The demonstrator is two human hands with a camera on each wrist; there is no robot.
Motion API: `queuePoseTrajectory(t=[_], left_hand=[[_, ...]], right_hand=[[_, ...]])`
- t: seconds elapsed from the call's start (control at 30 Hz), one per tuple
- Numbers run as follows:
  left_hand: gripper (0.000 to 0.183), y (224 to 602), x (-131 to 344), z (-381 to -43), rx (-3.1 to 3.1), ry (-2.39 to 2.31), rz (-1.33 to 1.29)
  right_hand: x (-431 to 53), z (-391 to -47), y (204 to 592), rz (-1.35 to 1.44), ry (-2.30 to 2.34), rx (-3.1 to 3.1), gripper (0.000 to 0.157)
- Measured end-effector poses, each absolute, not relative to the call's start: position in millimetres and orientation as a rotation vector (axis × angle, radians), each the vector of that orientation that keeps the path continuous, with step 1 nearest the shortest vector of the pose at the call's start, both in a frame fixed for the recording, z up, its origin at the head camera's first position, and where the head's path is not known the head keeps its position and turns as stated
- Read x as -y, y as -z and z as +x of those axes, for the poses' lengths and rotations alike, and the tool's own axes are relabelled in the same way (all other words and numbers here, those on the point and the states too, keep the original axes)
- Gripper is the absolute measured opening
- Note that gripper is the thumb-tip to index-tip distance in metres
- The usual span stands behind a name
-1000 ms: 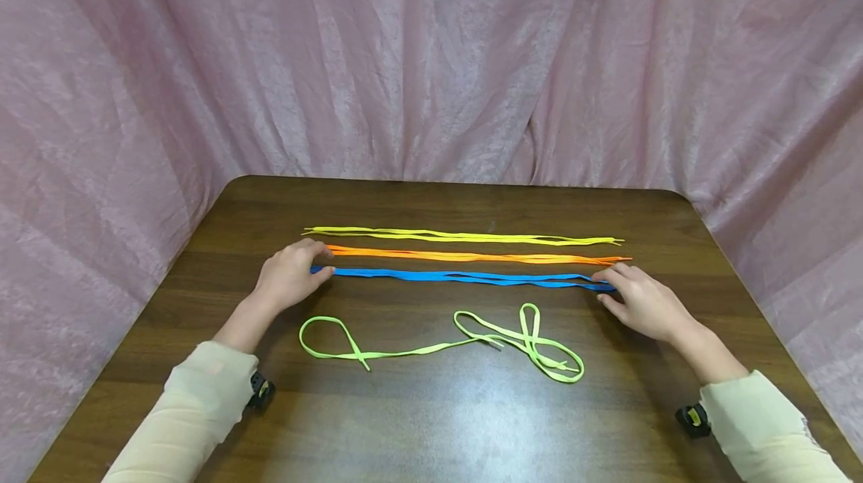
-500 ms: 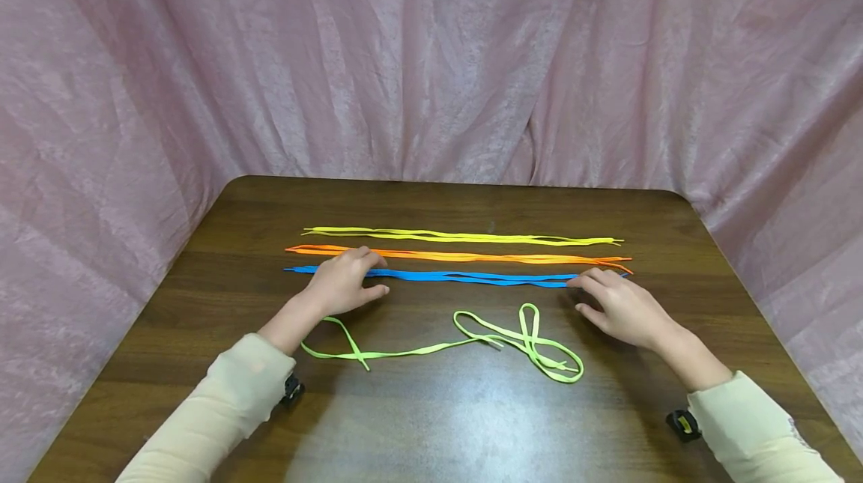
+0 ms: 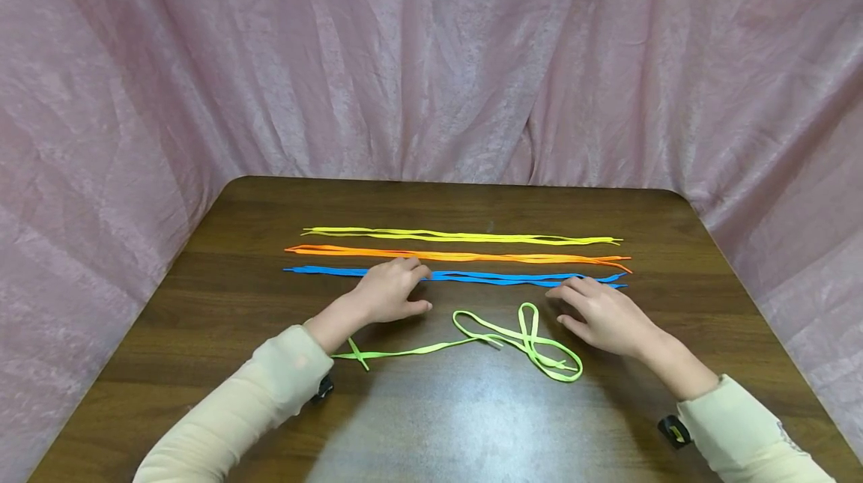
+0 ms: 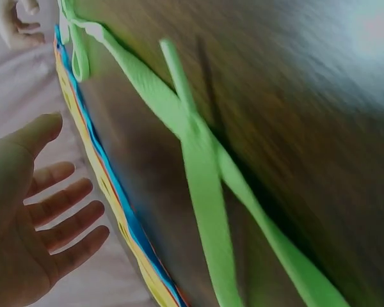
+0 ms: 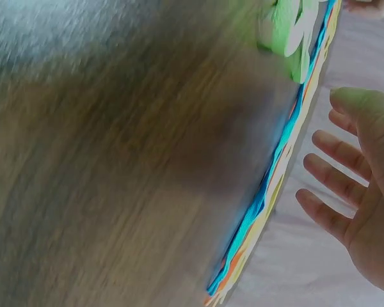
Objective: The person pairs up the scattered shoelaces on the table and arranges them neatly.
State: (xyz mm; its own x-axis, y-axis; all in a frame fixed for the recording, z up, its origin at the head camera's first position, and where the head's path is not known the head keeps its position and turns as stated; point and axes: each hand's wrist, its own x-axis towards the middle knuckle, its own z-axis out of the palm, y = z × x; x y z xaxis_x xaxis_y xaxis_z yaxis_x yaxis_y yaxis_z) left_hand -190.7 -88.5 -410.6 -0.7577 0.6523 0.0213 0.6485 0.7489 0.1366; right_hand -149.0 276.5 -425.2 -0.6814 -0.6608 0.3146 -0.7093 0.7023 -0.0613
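Across the table lie three straightened shoelaces, each doubled: yellow (image 3: 465, 237) farthest, orange (image 3: 465, 257) in the middle, blue (image 3: 492, 278) nearest. In front of them a green shoelace (image 3: 411, 350) lies loosely, with loops toward its right end. My left hand (image 3: 387, 290) is over the blue lace's left half, fingers relaxed and holding nothing; its wrist hides the green lace's left loop. My right hand (image 3: 603, 316) hovers right of the green loops, near the blue lace's right end, also holding nothing. Both wrist views show spread, loosely bent fingers, as on the left hand (image 4: 45, 211).
The brown wooden table (image 3: 438, 206) has rounded far corners. Behind it and at both sides hangs a pink curtain (image 3: 431, 64). A small black device (image 3: 674, 432) sits under the right sleeve cuff.
My left hand has left the left ends of the orange and blue laces and moved right and nearer. The right hand has let go of the blue lace's right end and shifted left.
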Motion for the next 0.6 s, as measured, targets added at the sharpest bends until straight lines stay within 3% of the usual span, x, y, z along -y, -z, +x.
queuePoseTrajectory(t=[0.3, 0.6], left_hand=[[0.043, 416, 56, -188, -2.879, -0.141, 1.207], [0.036, 423, 36, -189, -2.849, -0.066, 1.153]], right_hand=[[-267, -147, 429, 1.135, -0.275, 2.613, 0.034], [-257, -146, 429, 1.188, -0.270, 2.570, 0.033]])
